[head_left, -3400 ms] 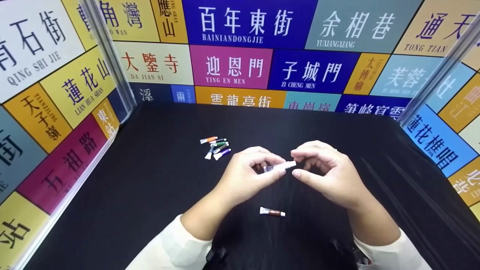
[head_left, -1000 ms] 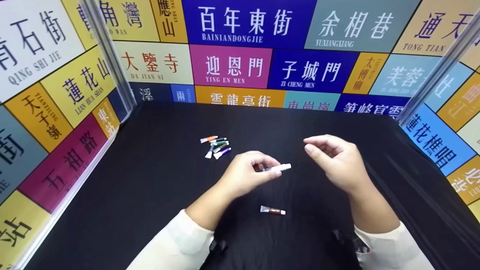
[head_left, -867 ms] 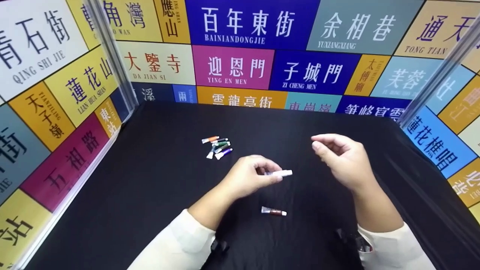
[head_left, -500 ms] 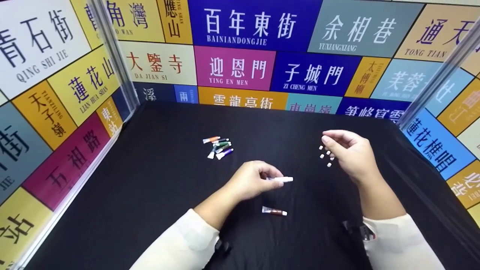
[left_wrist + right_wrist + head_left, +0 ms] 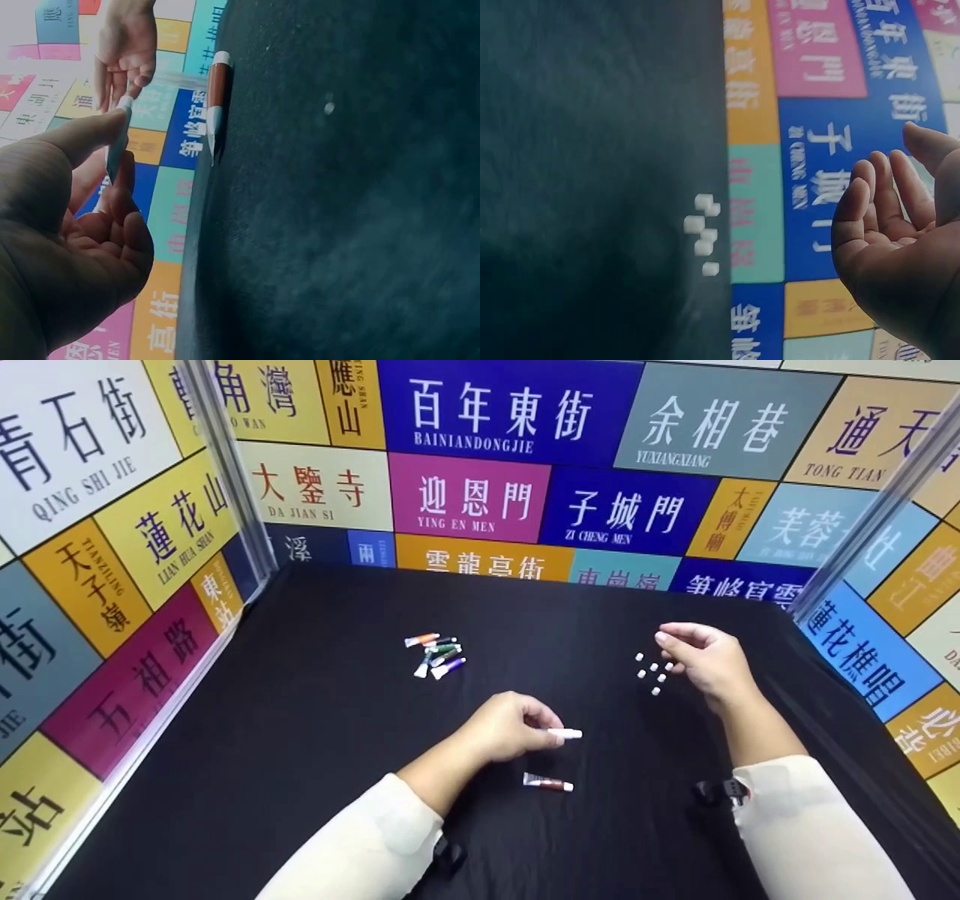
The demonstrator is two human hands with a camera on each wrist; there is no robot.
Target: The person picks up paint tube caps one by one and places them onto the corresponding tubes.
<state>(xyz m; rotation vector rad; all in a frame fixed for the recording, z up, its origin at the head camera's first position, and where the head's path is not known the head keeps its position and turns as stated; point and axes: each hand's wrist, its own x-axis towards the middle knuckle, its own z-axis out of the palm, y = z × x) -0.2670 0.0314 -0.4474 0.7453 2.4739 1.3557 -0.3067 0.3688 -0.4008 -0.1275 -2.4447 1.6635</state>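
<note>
Tube pile (image 5: pixel 442 654) sits on the bench (image 5: pixel 315 735) at ten-thirty from your left hand (image 5: pixel 517 727). That hand pinches the pale tube (image 5: pixel 568 733), tip toward three. Brown tube (image 5: pixel 547 783) lies at five. White pieces (image 5: pixel 652 667), maybe caps, at two; your right hand (image 5: pixel 709 660) hovers just beside, loosely curled, nothing visible in it. Probably uncapping; next move likely calls for right fingers at the pale tube's tip.

At the back, the dark-blue panel (image 5: pixel 512 412) reads 百年東街, BAINIANDONGJIE; the pink panel (image 5: pixel 469 502), 迎恩門, YING EN MEN; the cream panel (image 5: pixel 319 487), 大鑒寺, DA JIAN SI. At the left, the white panel (image 5: pixel 79 439) reads 青石街, QING SHI JIE; the yellow panel (image 5: pixel 180 529), LIAN HUA SHAN. Print on the brown tube (image 5: pixel 547 782) is illegible.
</note>
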